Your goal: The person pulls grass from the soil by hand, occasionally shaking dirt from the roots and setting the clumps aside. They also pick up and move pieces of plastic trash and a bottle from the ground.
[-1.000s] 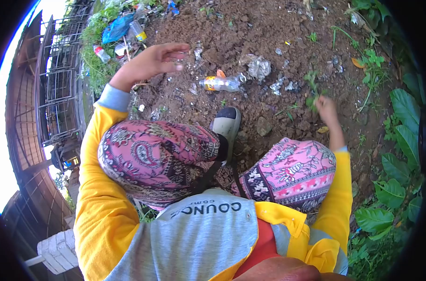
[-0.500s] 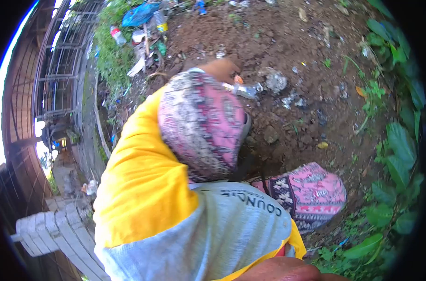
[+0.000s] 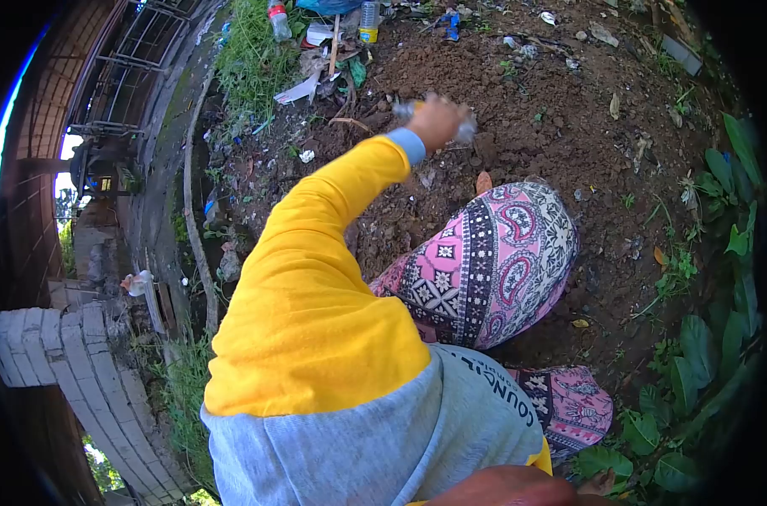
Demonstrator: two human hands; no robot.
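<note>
My left hand, at the end of a yellow sleeve with a grey cuff, is closed around a clear plastic bottle. Motion blurs both, and the bottle sticks out on either side of the fingers. They are above the brown soil, beyond my knee in patterned pink trousers. My right hand does not show.
Litter lies at the upper left: a red-labelled bottle, a yellow-based bottle, a blue bag and a stick. Leafy plants border the right. A block structure stands at lower left.
My left hand was low behind my knee beside a clear bottle with an orange part; now the arm is stretched out with the bottle in hand, towards the litter. My view has shifted too.
</note>
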